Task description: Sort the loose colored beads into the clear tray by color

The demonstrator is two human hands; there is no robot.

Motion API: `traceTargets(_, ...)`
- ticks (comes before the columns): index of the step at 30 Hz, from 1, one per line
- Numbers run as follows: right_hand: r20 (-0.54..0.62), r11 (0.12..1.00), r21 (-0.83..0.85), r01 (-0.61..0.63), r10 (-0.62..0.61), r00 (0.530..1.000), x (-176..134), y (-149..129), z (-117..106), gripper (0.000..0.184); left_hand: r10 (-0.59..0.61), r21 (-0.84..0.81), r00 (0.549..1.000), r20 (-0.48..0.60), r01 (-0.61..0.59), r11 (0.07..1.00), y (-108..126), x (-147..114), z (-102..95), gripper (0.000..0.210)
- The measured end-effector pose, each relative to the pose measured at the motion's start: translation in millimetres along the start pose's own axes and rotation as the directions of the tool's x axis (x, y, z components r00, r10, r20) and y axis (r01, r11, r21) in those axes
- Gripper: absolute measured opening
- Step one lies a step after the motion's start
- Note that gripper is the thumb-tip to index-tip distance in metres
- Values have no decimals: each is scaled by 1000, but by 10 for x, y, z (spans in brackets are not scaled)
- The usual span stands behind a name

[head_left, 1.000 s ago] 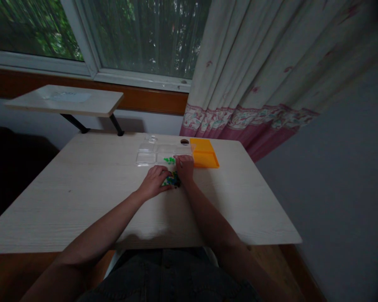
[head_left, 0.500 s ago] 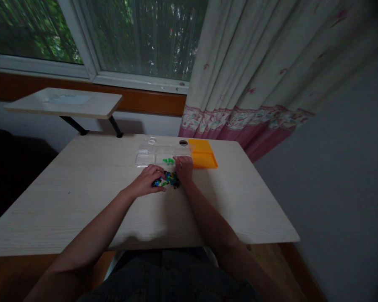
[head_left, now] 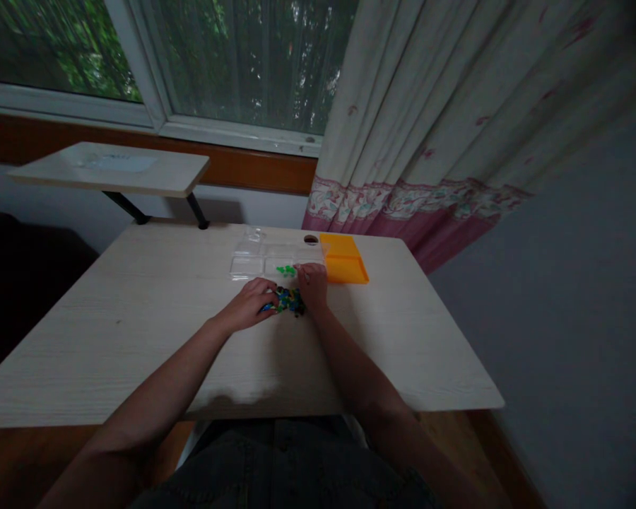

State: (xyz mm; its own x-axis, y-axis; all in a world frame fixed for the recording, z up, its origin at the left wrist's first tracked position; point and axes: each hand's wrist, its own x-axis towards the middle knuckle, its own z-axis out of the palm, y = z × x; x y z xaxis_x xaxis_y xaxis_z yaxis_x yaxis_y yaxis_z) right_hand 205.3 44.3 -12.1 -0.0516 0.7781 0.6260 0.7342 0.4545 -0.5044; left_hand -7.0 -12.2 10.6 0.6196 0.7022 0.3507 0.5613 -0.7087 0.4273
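One pile of small multicoloured pieces [head_left: 288, 300] lies on the pale wood-grain table [head_left: 153, 318] between the left hand [head_left: 250, 304] and the right hand [head_left: 314, 284]. The left hand curves round the pile's left edge; whether any piece is gripped cannot be told. The right hand has its fingertips bunched at the clear compartment tray [head_left: 246, 266]; a pinched piece cannot be confirmed. Green pieces [head_left: 286, 271] lie just left of those fingertips; an orange tray [head_left: 348, 269] sits just right of that hand.
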Motion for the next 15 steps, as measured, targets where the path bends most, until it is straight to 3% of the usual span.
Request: traceTargets(15,2,1000,-11,7,-7,1000,-26,-9,-43,33,-27,112,996,-81,36,993,92,64,183,15)
